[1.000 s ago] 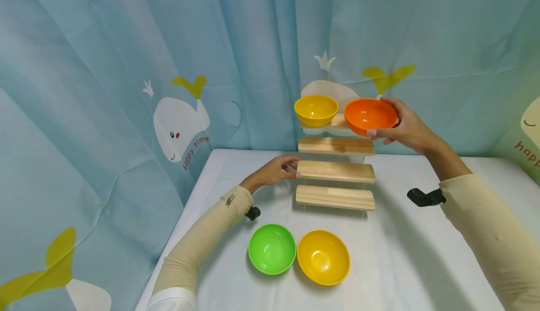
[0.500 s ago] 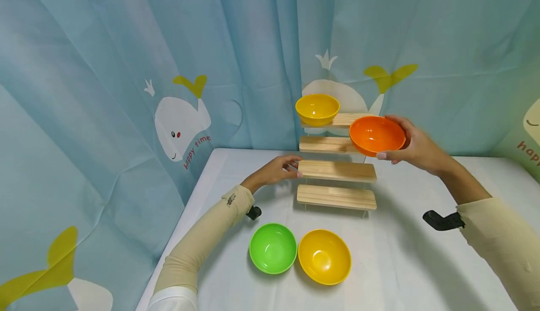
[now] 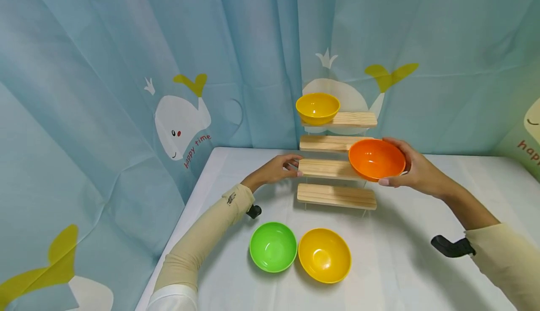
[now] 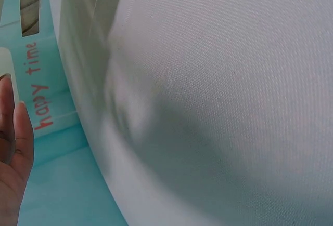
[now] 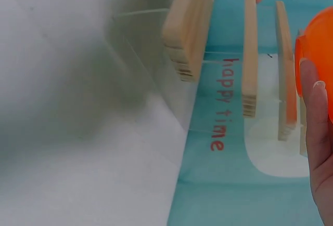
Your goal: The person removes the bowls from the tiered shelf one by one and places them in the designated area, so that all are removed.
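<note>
My right hand (image 3: pixel 419 172) grips an orange bowl (image 3: pixel 374 157) by its right side, thumb in front and fingers behind the rim. The bowl is held upright in front of the right part of a four-step wooden display stand (image 3: pixel 336 195), overlapping its middle boards in the head view. At the stand's left side, my left hand (image 3: pixel 274 170) holds the end of the second board from the bottom between thumb and fingers. On the top board's left half sits a yellow bowl (image 3: pixel 317 109). The right wrist view shows the orange bowl (image 5: pixel 320 54) beside the board ends.
Nearer on the white table (image 3: pixel 236 283), a green bowl (image 3: pixel 273 247) and a larger yellow bowl (image 3: pixel 324 256) stand side by side, open side up. A light blue curtain (image 3: pixel 253 57) with whale prints hangs behind and to the left.
My right hand has brought the orange bowl down from the top board's right half to about the height of the middle boards. The left hand stays at the stand.
</note>
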`<action>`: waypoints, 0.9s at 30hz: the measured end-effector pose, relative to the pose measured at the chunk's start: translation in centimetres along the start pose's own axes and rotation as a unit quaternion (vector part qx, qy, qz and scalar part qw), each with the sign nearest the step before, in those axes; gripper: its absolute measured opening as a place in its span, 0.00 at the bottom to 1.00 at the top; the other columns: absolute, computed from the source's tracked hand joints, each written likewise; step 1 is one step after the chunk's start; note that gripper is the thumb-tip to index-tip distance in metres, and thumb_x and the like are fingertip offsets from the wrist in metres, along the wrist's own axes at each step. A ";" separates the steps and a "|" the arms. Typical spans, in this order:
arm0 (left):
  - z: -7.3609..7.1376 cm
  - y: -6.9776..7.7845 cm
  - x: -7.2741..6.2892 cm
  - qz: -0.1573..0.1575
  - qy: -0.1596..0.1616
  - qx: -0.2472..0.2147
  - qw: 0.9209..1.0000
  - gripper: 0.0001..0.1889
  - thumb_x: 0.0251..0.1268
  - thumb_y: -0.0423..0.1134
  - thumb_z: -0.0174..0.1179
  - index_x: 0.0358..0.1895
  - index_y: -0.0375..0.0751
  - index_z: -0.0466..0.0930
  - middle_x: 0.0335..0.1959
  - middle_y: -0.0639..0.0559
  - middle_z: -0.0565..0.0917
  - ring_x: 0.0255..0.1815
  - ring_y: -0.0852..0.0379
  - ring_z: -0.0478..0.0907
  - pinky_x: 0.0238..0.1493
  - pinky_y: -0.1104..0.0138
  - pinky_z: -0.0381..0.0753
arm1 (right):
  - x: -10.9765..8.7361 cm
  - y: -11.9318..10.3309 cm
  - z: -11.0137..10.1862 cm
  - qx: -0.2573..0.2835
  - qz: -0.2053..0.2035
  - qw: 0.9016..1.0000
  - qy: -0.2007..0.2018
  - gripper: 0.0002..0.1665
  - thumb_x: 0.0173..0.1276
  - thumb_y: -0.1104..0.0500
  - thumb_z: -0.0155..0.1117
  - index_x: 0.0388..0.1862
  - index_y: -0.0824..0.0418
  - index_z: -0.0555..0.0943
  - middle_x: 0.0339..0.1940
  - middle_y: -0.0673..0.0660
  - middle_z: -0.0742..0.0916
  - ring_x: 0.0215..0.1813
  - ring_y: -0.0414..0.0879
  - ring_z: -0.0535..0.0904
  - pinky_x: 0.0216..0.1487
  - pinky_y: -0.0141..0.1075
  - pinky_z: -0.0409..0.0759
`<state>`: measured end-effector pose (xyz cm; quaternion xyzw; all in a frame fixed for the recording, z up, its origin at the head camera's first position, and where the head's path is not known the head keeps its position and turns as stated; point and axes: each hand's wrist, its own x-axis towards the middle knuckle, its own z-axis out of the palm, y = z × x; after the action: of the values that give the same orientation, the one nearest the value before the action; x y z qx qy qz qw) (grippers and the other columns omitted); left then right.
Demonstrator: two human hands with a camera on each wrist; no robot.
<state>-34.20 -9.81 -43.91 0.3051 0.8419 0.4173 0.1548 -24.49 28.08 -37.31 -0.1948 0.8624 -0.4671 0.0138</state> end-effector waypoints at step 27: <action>0.0 0.3 0.0 -0.007 -0.004 0.002 1.000 0.31 0.71 0.44 0.64 0.74 0.43 0.68 0.64 0.42 0.77 0.57 0.49 0.80 0.58 0.63 0.80 | -4.7 2.3 2.6 0.022 -0.032 0.999 -0.029 0.61 0.53 0.69 0.77 0.80 0.61 0.53 0.64 0.37 0.71 0.57 0.30 0.72 0.44 0.31 0.86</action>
<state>-34.05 -9.69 -43.66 0.3014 0.8441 0.4134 0.1605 -20.38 28.81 -41.40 -0.2355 0.8444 -0.4804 0.0285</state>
